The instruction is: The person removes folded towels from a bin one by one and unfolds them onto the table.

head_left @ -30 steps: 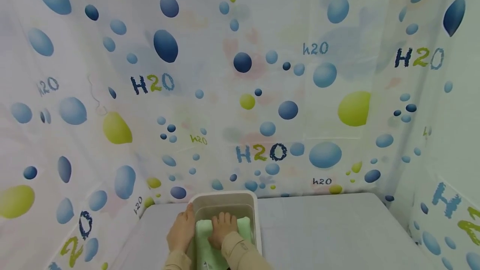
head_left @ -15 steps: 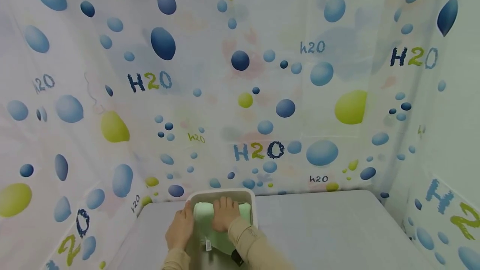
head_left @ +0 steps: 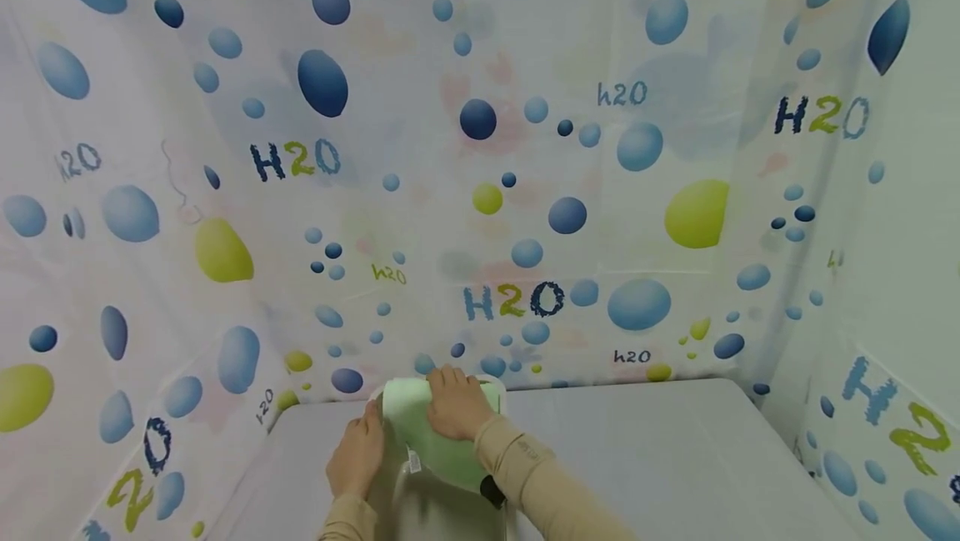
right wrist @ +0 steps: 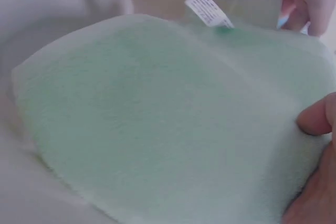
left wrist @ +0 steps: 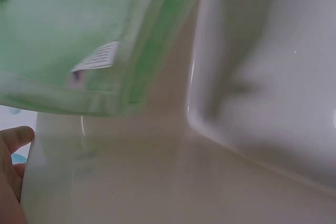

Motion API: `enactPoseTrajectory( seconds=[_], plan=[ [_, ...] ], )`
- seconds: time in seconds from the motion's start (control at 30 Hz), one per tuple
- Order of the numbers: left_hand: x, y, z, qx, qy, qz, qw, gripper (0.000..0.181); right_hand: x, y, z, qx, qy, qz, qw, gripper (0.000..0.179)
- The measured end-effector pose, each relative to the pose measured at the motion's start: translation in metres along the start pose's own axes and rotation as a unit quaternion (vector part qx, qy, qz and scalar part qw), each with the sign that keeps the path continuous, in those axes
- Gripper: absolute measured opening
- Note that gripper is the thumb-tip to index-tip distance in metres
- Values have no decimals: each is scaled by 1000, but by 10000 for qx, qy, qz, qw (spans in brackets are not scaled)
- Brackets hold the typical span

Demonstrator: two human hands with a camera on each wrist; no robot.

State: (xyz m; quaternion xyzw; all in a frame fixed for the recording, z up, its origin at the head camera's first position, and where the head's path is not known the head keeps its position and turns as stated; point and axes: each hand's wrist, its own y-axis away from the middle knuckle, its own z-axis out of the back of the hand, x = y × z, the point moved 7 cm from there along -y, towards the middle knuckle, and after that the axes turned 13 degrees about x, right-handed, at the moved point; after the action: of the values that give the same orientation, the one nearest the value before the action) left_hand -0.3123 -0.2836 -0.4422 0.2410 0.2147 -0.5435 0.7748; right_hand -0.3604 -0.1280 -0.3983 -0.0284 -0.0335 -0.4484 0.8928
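A folded pale green towel (head_left: 412, 412) with a white label (left wrist: 100, 57) is held up at the far end of a light beige plastic bin (head_left: 450, 516). My right hand (head_left: 456, 403) grips the towel, its thumb (right wrist: 316, 116) on the near face and its fingers over the top. The towel hangs tilted, its lower edge above the bin's floor. At the bin's left side, my left hand (head_left: 358, 451) holds the wall by its rim, with a fingertip (left wrist: 20, 136) at the edge. Much of the far rim is hidden behind the towel.
The bin stands on a table with a pale grey-white cover (head_left: 637, 458), which stretches out to its right. Behind and at both sides hangs a white curtain (head_left: 420, 224) printed with blue and green drops. A small dark object (head_left: 491, 491) sits under my right wrist.
My right hand has moved up and away with the towel, from lying low inside the bin to rim height, baring the bin's floor. The left hand stays on the bin's side.
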Motion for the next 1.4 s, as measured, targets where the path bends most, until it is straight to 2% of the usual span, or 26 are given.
enactPoseTrajectory(
  seconds=[0.3, 0.53, 0.67, 0.8, 0.97, 1.2, 1.33, 1.4],
  plan=[
    [3, -2, -1, -61, 5, 54, 10000, 81, -9, 10, 37, -876, -522, 558, 9932, 20],
    [-1, -3, -1, -78, 27, 28, 10000, 81, -15, 14, 48, -900, -778, 747, 9901, 23],
    [-2, -3, 1, 35, 37, -10, 10000, 80, -16, 19, 56, -1119, -898, 894, 9856, 28],
    [-3, -3, 2, 153, -35, -159, 9997, 75, -16, 25, 64, -1390, -811, 1007, 9818, 35],
    [-7, 1, -1, 225, -160, -388, 9989, 68, -20, 33, 69, -1460, -866, 1151, 9787, 39],
    [-23, 10, 3, -219, -129, -744, 9969, 61, -36, 41, 84, -1595, -1370, 1151, 9708, 41],
    [-38, 20, 1, -169, 56, -926, 9955, 59, -44, 49, 93, -1739, -1390, 1127, 9684, 42],
    [-49, 27, -1, -180, 220, -1197, 9924, 58, -46, 53, 97, -1899, -1255, 1141, 9670, 43]
  ],
)
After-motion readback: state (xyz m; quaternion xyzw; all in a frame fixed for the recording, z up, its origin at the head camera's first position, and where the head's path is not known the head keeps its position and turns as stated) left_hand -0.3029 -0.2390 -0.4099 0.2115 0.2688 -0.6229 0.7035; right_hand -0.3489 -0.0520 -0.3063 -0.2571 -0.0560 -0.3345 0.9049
